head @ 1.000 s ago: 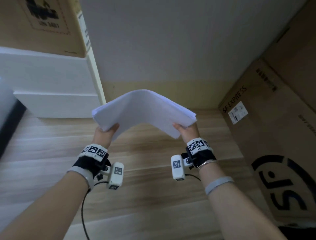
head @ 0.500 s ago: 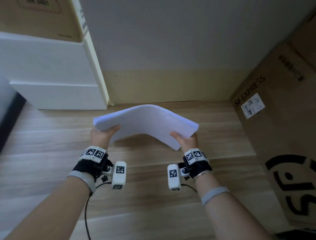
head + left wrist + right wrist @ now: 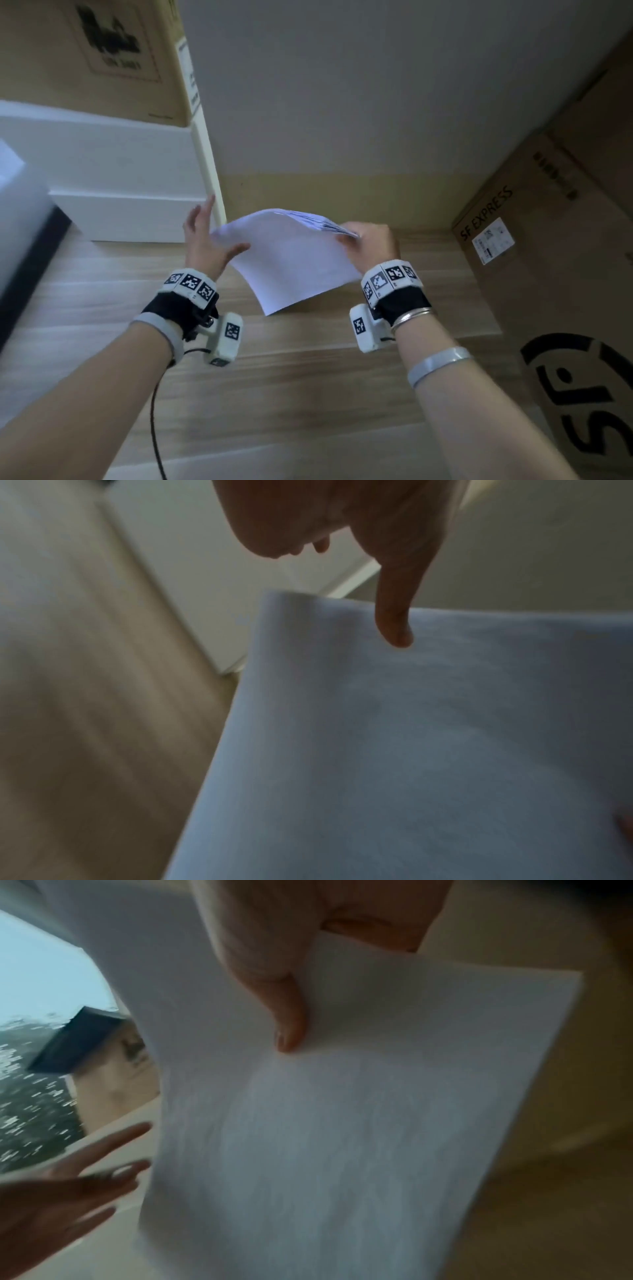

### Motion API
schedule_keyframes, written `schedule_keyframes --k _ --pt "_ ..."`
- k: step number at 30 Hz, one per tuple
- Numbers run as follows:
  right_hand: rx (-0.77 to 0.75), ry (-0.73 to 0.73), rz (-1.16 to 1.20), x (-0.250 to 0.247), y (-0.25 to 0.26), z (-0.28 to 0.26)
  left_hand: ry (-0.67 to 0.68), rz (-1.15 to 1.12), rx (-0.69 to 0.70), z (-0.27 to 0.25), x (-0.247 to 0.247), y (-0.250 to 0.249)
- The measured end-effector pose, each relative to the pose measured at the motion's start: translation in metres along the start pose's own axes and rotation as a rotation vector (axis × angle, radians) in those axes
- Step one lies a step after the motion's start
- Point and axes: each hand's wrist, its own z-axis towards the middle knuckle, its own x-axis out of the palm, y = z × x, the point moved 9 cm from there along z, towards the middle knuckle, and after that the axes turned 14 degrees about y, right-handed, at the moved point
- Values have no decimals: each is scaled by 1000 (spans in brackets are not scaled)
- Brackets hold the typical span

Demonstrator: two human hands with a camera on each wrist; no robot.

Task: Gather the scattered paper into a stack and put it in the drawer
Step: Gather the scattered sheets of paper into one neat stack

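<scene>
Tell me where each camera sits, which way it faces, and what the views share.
Head: on the head, looking down at both hands, forearms, paper, floor.
Left wrist: along the left hand; thumb on the paper.
Right wrist: along the right hand pinching the paper; left hand's fingers beyond.
All share the paper.

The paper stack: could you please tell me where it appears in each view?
Head: paper stack at centre, between both hands.
Left wrist: fills the lower right, under the left thumb.
Right wrist: fills the centre, pinched by the right hand.
Shared landmark: the left hand, fingers spread beside the stack.
</scene>
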Motion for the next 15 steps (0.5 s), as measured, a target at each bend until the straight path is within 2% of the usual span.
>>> schedule_keyframes --k 2,4,7,9,11,15 --pt "-60 40 -183 -16 31 1 129 178 127 6 4 -40" --pt "-116 104 -300 -25 56 2 266 301 166 7 7 -62" --pt "-158 176 -383 -29 83 3 387 349 84 6 11 -62" --pt "-145 181 -351 -33 83 4 401 273 -3 2 12 -48" --pt "-131 131 -204 -39 68 8 353 141 -49 -4 8 -34" --pt "-152 -11 574 -39 28 2 235 -90 -133 -20 -2 -8"
